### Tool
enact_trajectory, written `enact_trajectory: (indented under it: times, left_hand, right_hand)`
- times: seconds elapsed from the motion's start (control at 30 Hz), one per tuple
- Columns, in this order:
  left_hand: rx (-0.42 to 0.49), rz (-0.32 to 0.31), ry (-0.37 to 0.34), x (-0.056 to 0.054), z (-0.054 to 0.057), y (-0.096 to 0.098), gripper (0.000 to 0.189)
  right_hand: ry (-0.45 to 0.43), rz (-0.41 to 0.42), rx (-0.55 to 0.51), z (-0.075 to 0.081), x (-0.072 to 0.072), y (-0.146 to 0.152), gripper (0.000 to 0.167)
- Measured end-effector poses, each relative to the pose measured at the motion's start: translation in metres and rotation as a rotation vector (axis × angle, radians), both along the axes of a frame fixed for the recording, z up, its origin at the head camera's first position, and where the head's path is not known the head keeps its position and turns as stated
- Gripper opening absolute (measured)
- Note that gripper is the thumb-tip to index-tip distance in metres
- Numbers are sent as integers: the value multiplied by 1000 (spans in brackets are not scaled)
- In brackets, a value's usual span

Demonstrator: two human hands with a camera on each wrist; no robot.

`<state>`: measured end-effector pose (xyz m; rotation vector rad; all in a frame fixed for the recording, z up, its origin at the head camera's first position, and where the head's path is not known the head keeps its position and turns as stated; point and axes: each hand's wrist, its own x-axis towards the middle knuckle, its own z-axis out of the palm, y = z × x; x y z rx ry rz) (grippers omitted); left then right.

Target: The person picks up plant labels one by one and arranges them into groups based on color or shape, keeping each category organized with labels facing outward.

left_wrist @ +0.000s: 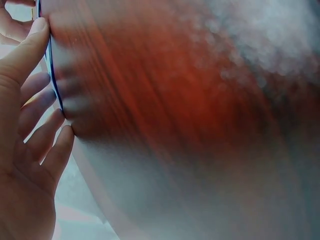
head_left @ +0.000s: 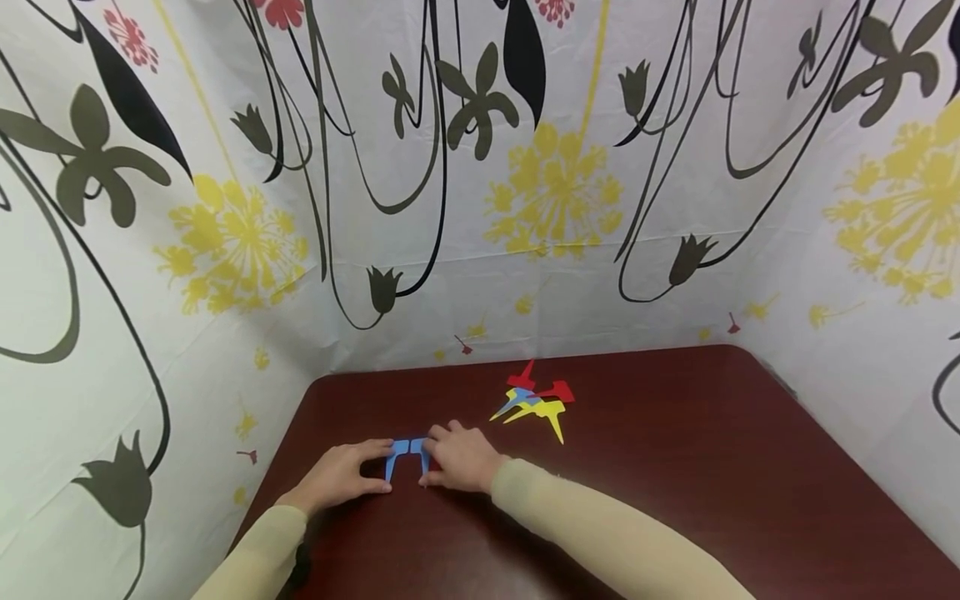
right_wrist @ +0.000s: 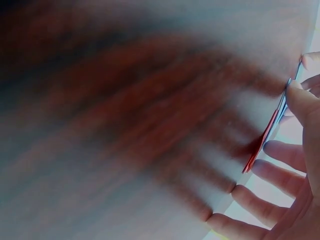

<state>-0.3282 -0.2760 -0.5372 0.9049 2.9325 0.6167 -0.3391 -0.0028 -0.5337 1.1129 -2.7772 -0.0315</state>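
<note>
Two blue T-shaped plant labels lie flat on the table, side by side with their heads nearly meeting and their pointed legs toward me. My left hand touches the left label, fingertips at its head and thumb by the leg's tip. On the right label, my right hand rests its fingers on the outer side, covering part of it, with the thumb low near the leg. Both wrist views see the labels almost edge-on, with the fingers extended and spread along the tabletop.
Farther back to the right, a loose, overlapping pile holds red labels, a blue label and yellow labels. The dark reddish-brown table meets a flower-patterned cloth at its back and sides.
</note>
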Motion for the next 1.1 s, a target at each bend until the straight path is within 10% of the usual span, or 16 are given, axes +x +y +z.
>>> enact_trajectory:
  times: [0.63,1.1]
  left_hand:
    - [62,58,-21,-1,8,12,63]
    - [15,-18,47,-7,6,44,64]
  right_hand:
    - [-93,-71,-91,16,-17,29,55]
    - [-102,-121,-69,25,-39,81,43]
